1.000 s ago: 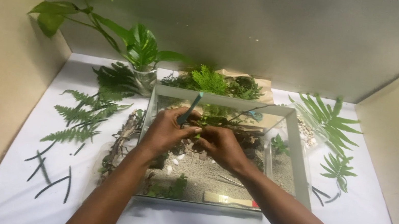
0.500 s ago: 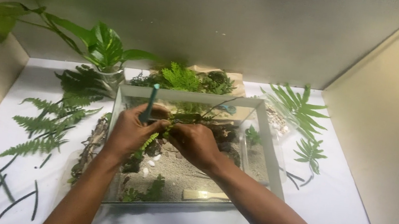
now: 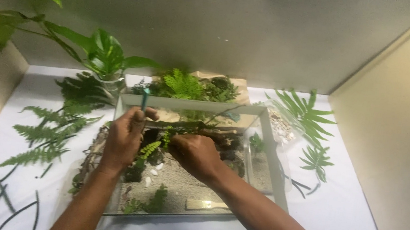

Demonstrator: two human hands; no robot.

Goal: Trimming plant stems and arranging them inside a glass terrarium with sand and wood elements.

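Both hands worked inside the glass tank (image 3: 268,155), a rectangular box with a pale frame that stood on the white table cover (image 3: 349,218). The left hand (image 3: 124,138) hung over the tank's left part with its fingers curled shut around a slim teal-handled tool (image 3: 145,98), whose handle rose above the tank's far rim. The right hand (image 3: 194,154) lay near the middle of the tank, its fingers drawn together at a small fern sprig (image 3: 150,149) that stood in the pale sand (image 3: 180,180) between the two hands; whether they actually pinched it I could not tell. White pebbles (image 3: 153,171) lay in the sand just in front of the sprig, and a flat wooden stick (image 3: 206,205) rested near the tank's front wall. Left of the tank lay cut fern fronds (image 3: 41,133); behind its far left corner stood a leafy potted plant (image 3: 102,54); right of it lay more green fronds (image 3: 303,112).
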